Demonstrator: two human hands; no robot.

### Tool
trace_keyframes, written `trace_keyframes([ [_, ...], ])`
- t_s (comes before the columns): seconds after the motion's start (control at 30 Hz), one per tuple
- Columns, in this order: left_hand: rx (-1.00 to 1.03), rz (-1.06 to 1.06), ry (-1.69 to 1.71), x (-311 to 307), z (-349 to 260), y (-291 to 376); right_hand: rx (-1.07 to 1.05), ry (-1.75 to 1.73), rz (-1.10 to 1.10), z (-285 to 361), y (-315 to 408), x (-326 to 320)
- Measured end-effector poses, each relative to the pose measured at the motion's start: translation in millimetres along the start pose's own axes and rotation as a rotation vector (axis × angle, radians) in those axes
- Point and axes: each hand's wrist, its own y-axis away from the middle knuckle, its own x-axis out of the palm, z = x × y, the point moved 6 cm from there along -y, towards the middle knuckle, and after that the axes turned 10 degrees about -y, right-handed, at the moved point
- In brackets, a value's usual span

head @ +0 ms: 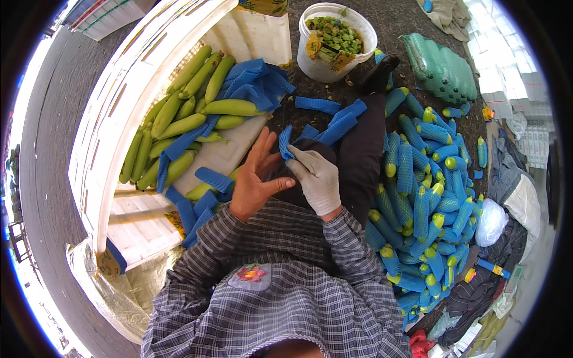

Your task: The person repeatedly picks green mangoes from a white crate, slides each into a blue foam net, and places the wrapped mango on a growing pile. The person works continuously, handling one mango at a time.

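Observation:
My right hand [316, 179], in a whitish knit glove, pinches a blue foam mesh sleeve [285, 139] over my lap. Bare, with fingers spread, my left hand [258, 176] is just left of it and holds nothing. Pale green zucchini-like squashes [181, 125] lie heaped in a white crate on its side at the left, with loose blue sleeves [253, 80] on and beside them. More empty sleeves [342, 123] rest across my legs. To my right is a large pile of squashes in blue mesh sleeves [421, 201], their green ends showing.
Beyond my knees stands a white bucket [304, 58] of green trimmings. A green netted bundle [441, 67] lies at the upper right. Clothing [506, 165] and a clear plastic bag [491, 222] lie past the pile. The crate wall [96, 147] rises at the left.

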Motion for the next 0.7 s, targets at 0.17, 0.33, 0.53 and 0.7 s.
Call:
trace_keyframes([
  [0.17, -0.111, 0.092, 0.229, 39.4, 22.1, 20.1, -0.062, -0.126, -0.226, -6.5, 47.3, -5.5],
  [0.33, -0.097, 0.061, 0.196, 45.3, 3.7, 39.6, -0.183, -0.004, -0.275, 9.7, 59.7, 1.0],
  [0.53, -0.053, -0.066, 0.170, 49.3, -17.6, 48.4, -0.130, -0.349, -0.307, 6.9, 67.9, -6.2],
  [0.7, -0.212, -0.008, 0.625, 45.6, 40.2, 42.6, -0.159, -0.413, -0.335, -2.6, 67.5, 10.3],
])
